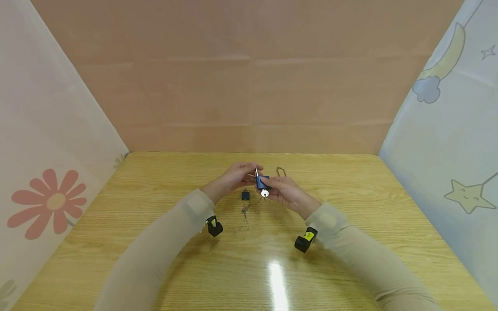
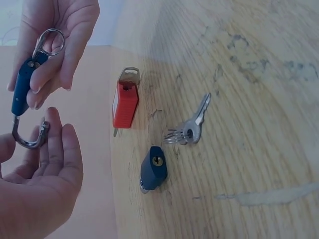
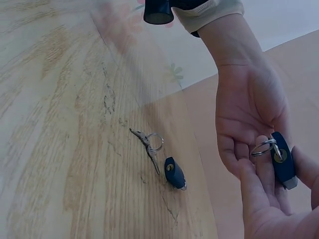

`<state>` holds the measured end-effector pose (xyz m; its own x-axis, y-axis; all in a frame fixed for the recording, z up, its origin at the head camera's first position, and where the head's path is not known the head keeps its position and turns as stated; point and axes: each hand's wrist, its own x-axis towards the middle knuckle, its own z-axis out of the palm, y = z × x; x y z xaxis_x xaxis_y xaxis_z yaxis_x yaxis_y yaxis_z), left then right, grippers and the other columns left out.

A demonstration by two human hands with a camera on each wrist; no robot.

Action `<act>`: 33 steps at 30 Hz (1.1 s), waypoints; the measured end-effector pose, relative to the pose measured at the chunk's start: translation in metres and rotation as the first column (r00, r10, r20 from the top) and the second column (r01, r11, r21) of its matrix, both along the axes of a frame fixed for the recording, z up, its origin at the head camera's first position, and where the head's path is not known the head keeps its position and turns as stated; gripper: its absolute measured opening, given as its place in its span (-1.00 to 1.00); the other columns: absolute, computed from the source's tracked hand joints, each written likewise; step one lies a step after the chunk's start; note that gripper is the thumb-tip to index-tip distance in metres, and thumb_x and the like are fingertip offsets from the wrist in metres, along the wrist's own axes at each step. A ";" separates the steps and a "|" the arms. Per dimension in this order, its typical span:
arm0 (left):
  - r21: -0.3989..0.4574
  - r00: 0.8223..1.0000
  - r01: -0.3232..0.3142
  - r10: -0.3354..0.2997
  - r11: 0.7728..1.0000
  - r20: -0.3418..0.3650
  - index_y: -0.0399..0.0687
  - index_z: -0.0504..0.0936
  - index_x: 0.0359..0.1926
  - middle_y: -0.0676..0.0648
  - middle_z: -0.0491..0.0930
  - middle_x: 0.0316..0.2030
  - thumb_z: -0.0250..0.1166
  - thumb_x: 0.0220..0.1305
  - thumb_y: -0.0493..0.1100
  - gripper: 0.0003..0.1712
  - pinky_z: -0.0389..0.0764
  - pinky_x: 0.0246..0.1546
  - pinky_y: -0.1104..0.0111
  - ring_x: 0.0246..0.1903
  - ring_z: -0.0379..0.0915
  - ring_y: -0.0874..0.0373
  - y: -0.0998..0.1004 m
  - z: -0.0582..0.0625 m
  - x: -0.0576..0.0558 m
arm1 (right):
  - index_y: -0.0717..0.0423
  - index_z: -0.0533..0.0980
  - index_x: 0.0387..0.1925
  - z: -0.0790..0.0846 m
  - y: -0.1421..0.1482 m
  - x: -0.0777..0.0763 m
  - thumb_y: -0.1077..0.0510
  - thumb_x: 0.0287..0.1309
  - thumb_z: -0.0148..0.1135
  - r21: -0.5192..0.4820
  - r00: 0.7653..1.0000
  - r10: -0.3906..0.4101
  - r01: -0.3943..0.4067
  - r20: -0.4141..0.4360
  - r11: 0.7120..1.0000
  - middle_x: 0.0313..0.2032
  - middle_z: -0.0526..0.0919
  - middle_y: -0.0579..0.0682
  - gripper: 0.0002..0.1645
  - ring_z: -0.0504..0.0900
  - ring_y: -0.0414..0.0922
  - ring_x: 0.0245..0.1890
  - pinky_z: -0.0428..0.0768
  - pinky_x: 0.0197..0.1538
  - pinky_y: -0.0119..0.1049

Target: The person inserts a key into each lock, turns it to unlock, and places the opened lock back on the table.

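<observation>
A blue padlock (image 1: 262, 183) is pinched between the thumb and fingers of my right hand (image 1: 288, 191). Its shackle (image 2: 31, 144) is raised out of the body, and a key (image 1: 265, 193) with a ring (image 2: 52, 42) sits in its keyhole. My left hand (image 1: 238, 176) is at the shackle, its fingers (image 2: 67, 149) loosely spread around it. Below the hands, a second blue padlock (image 1: 245, 195) lies on the table, keyhole facing me, its shackle down. Just in front of it lies a bunch of keys (image 2: 192, 130) on a ring (image 3: 156, 142).
A red padlock (image 2: 125, 105) lies on the wooden table (image 1: 350, 259); in the head view only its shackle (image 1: 281, 171) shows behind my right hand. Printed cloth walls stand left (image 1: 54, 129) and right (image 1: 447, 142), with a plain backdrop (image 1: 249, 86) behind.
</observation>
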<state>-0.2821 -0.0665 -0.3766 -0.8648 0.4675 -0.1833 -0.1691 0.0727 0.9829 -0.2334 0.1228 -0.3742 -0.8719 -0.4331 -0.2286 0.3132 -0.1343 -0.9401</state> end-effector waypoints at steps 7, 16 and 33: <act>-0.118 0.994 -0.105 0.104 0.987 -0.014 -0.28 0.53 0.14 0.01 0.55 -0.36 0.11 0.46 -0.07 -0.58 0.55 0.07 0.04 -0.43 0.56 0.22 -0.002 0.005 0.002 | 0.56 0.24 0.24 -0.004 0.001 0.000 0.16 0.44 0.01 0.038 1.000 -0.019 0.018 0.009 0.999 -0.16 0.69 0.05 -0.43 0.71 -0.09 -0.08 0.64 -0.05 -0.38; -0.090 0.997 -0.069 0.068 0.994 -0.023 -0.35 0.49 0.18 -0.18 0.68 -0.24 0.04 0.46 -0.22 -0.61 0.59 0.03 0.12 -0.38 0.65 0.20 -0.005 0.029 0.007 | 0.56 0.23 0.24 -0.009 0.002 -0.002 0.16 0.44 0.00 0.061 1.000 -0.021 0.020 0.016 0.998 -0.24 0.72 -0.01 -0.43 0.71 -0.07 -0.08 0.64 -0.06 -0.38; -0.199 0.988 -0.103 0.078 0.974 -0.131 -0.15 0.55 0.16 -0.16 0.56 0.03 0.08 0.47 -0.15 -0.66 0.54 0.09 0.08 -0.11 0.51 -0.02 -0.011 0.028 0.006 | 0.53 0.26 0.24 -0.010 -0.006 0.000 0.16 0.43 0.03 0.041 0.999 -0.012 0.011 0.039 0.999 -0.02 0.65 0.23 -0.44 0.70 -0.04 -0.05 0.64 -0.04 -0.35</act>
<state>-0.2766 -0.0775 -0.3486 -0.9235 0.3495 -0.1582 -0.0648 0.2645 0.9622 -0.2334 0.1172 -0.3838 -0.8667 -0.4128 -0.2802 0.3488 -0.0999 -0.9318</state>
